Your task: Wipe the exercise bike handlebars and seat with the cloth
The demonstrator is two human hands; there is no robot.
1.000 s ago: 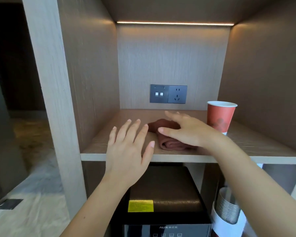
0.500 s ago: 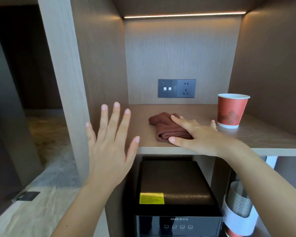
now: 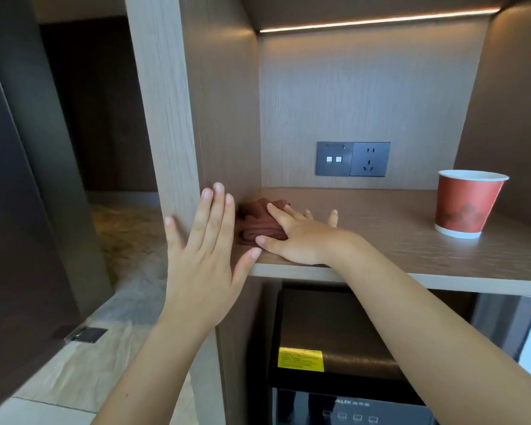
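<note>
A folded dark red cloth (image 3: 256,223) lies on the wooden shelf (image 3: 396,234) near its left wall. My right hand (image 3: 295,237) lies flat on the cloth with fingers spread, covering its right part. My left hand (image 3: 206,259) is raised in front of the shelf's left upright, fingers straight and together, holding nothing. The exercise bike is not in view.
A red paper cup (image 3: 466,204) stands upright at the shelf's right. A wall socket panel (image 3: 352,159) sits on the back wall. Below the shelf stands a dark appliance (image 3: 334,348) with a yellow label. The wooden upright (image 3: 166,118) borders the niche on the left.
The view has swung left and the head moved closer. My left hand rose and shifted left to the upright. My right hand stayed flat on the cloth.
</note>
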